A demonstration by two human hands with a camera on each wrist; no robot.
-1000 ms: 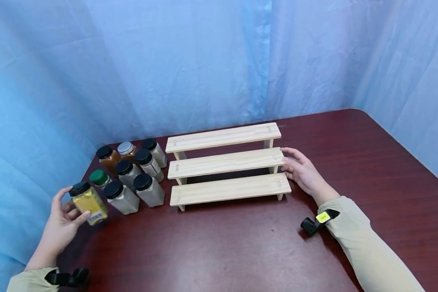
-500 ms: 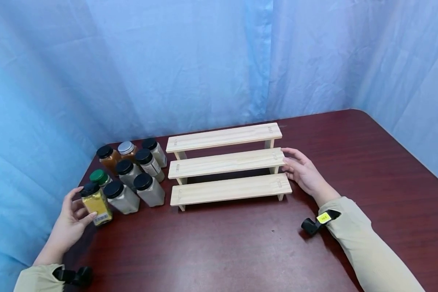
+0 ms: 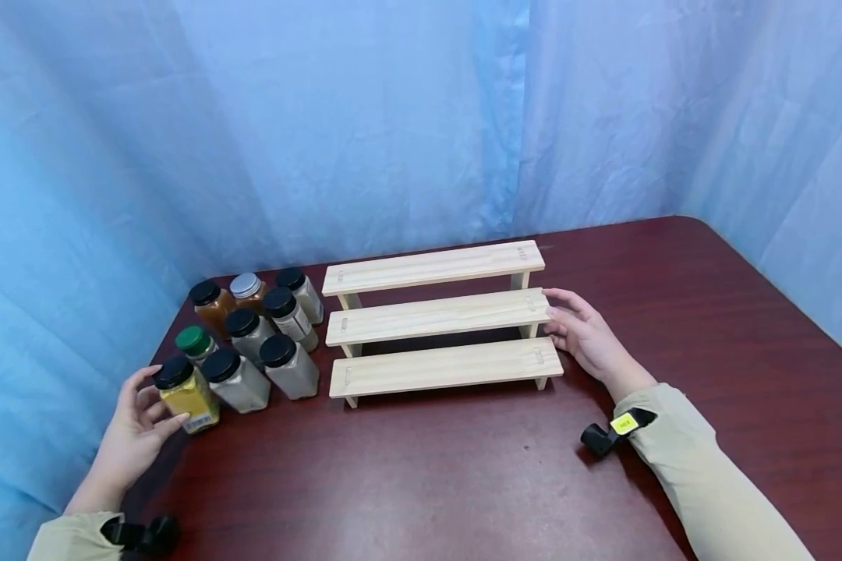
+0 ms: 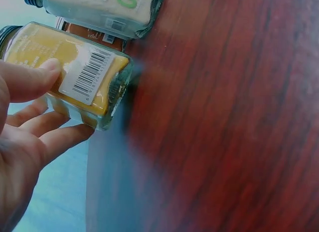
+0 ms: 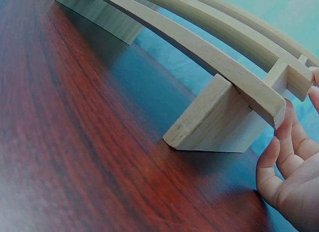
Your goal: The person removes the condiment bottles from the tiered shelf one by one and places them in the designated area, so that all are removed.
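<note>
In the head view my left hand [image 3: 129, 444] holds a spice jar [image 3: 191, 399] of yellow powder with a black lid. Its thumb lies on the front of the glass, and the other fingers curve behind, as the left wrist view shows. A barcode label faces that camera. The jar stands beside a black-lidded jar of pale powder [image 3: 242, 387]; whether its base rests on the table cannot be told. Over on the right, my right hand [image 3: 585, 339] touches the end of a three-tier wooden rack [image 3: 438, 318] with its fingertips, near the middle and lowest shelves.
Several other jars cluster left of the rack, among them a green-lidded jar [image 3: 195, 343], a silver-lidded jar [image 3: 249, 288] and a black-lidded jar of brown powder [image 3: 213, 304]. The dark red table [image 3: 449, 467] extends in front. Blue curtains [image 3: 365, 125] hang behind and on both sides.
My left hand has moved the yellow spice jar to the right, close beside the other jars, and it is now more upright. My right hand has stayed at the rack's end.
</note>
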